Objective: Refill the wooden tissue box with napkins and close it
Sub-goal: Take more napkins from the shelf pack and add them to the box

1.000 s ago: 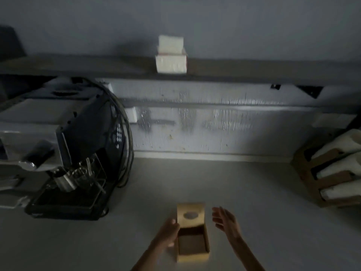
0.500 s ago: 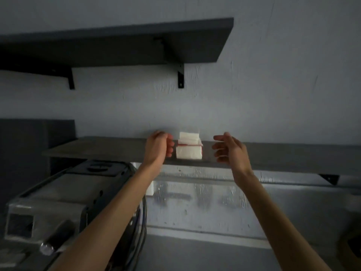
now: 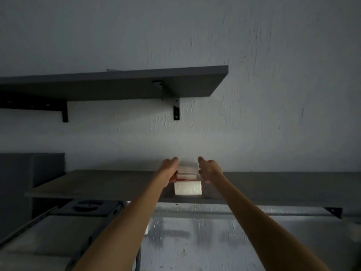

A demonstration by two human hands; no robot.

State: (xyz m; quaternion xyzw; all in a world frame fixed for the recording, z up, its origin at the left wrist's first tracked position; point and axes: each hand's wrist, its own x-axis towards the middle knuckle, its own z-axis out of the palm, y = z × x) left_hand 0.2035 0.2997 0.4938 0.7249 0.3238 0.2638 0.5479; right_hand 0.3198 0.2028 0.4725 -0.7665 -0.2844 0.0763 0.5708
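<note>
Both hands are now flanking the stack of napkins (image 3: 187, 171) on the lower shelf (image 3: 97, 184) — half a second ago they were hovering short of it with a clear gap on either side, and a second ago they were down at the open wooden box on the desk. The view is tilting up with the reach, so the box is no longer showing; it is out of frame below.

The left hand (image 3: 169, 170) is pressing against the left side of the upper napkins, fingers curling round the edge and touching the paper. The right hand (image 3: 208, 170) is sitting just beside the right side, fingers extended toward the wall; whether it is actually touching the stack is hard to tell in this dim light. Neither hand is closing fully yet, and the span between them is narrowing to about the width of the stack.

The napkins are resting on top of a white packet (image 3: 188, 188) with a red band at its upper edge, which is standing on the shelf near the front lip. An upper shelf (image 3: 121, 85) is hanging above, apparently clear of the reach.

The fetching step looks to be reaching its grip — the loose upper napkins seem to be the target, and squeezing them evenly will matter, since soft paper can fan out or slide off the packet.
</note>
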